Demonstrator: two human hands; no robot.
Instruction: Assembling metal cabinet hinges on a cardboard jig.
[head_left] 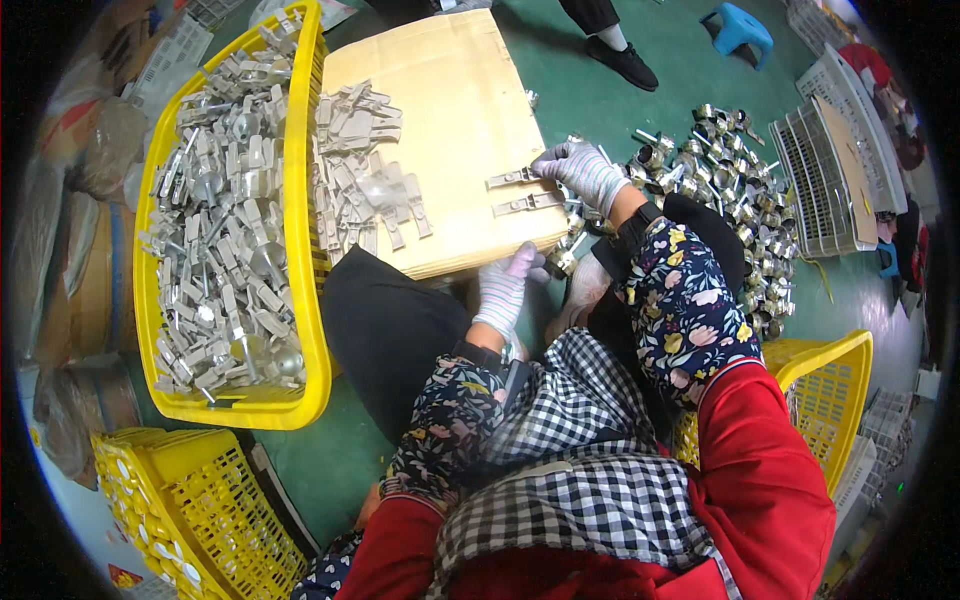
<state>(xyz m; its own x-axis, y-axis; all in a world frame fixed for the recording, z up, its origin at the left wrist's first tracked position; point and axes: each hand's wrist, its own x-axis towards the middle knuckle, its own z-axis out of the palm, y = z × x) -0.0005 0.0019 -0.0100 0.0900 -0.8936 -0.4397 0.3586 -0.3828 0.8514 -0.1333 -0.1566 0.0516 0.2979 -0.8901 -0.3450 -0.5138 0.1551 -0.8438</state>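
Right hand (582, 175) half-curled, its fingertips touching a gray clip (508, 179) lying on the tan board (455, 110) near its right edge, grip unclear | second gray clip (525, 204) lying just nearer | left hand (503, 292) resting half-curled by the board's near edge; cannot tell whether it is holding anything

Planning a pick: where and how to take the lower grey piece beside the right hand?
Lower grey piece: probably pinch its long edges midway, coming from above, near side; it's narrow, lying flat, with the right hand beyond it.
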